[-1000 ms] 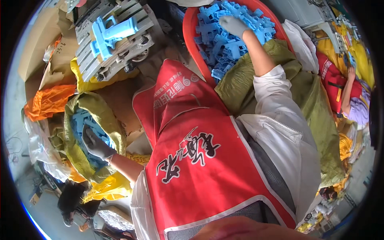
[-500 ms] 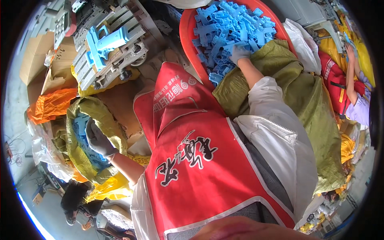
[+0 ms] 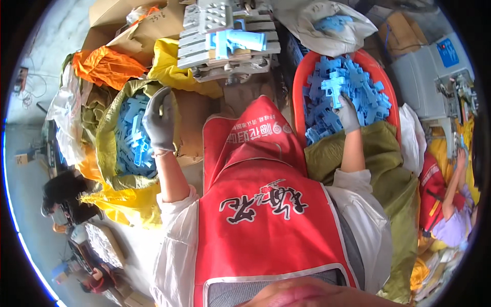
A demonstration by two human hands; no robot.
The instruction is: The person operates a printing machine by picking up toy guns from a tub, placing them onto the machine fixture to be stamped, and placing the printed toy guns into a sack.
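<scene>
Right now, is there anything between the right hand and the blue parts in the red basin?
Nothing visible. The right hand already lies on the blue parts in the red basin, touching the pile. The left hand is over the green sack.

Looked like a small factory workshop: red tub (image 3: 297, 97) heaped with blue plastic parts (image 3: 353, 87), left of it sacks (image 3: 110, 128) of more, behind it grey metal jigs (image 3: 225, 36), right a machine (image 3: 434, 77).

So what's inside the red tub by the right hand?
The red tub holds a heap of blue plastic cross-shaped parts; the gloved right hand rests on them. The tub's bottom is covered.
</scene>
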